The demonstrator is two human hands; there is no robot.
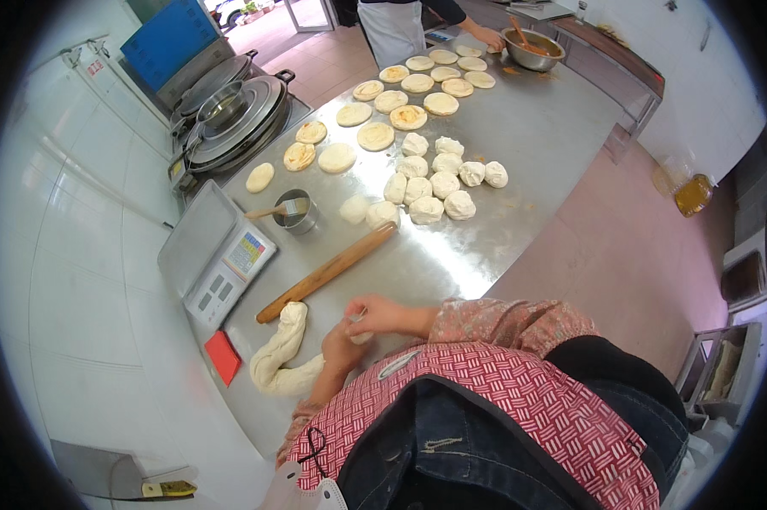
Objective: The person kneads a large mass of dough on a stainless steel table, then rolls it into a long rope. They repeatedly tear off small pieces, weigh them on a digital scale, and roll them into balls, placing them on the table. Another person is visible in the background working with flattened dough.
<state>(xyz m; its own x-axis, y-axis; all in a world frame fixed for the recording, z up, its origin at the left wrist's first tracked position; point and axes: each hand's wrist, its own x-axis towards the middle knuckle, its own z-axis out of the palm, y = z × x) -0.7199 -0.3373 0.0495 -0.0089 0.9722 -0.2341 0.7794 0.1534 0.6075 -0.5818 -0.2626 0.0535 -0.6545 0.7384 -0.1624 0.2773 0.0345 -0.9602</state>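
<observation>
Close to my apron, both hands meet over a small piece of dough (pixel 360 338). My left hand (pixel 339 349) cups it from the left, its fingers partly hidden. From above, the fingers of my right hand (pixel 378 314) pinch at the same piece. A thick, bent rope of dough (pixel 278 360) lies on the steel table (pixel 517 146), just left of my left hand. Beyond it, a wooden rolling pin (pixel 329 271) rests at a slant. Several rounded dough balls (pixel 445 185) sit grouped past the pin's far end.
Flattened dough rounds (pixel 391 102) cover the far table. A co-worker's hand (pixel 490 39) is beside a steel bowl (pixel 533 51). Left are a digital scale (pixel 221 274), a red scraper-like piece (pixel 222 358), a metal cup with a brush (pixel 296 220), and round griddles (pixel 240 121).
</observation>
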